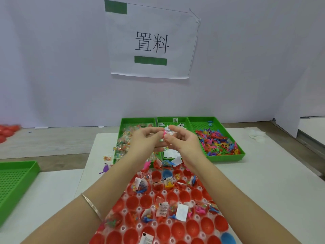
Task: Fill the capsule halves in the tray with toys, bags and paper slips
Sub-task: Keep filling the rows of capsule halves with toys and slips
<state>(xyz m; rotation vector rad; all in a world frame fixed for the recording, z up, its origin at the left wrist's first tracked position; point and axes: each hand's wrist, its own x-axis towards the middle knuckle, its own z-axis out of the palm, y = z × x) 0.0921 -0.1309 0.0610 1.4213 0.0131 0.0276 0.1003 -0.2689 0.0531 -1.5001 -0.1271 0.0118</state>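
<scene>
Left hand [146, 140] and right hand [183, 142] meet fingertip to fingertip, fingers curled. Left pinches pink toy [164, 134]; right pinches clear bag [169, 129] touching it. Tray [139, 225] of red capsule halves [183, 195] at 6 o'clock, several filled. Behind the hands, green bins [225, 158]: bags [123, 140] at 11, paper slips [171, 153] at 12, toys [216, 140] at 1.

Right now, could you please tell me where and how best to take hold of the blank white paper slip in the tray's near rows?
Pinch the upper edge of the white paper slip from above, across its flat faces. It appears to lean up out of the tray, so that edge looks free, while toys crowd its lower sides.
</scene>
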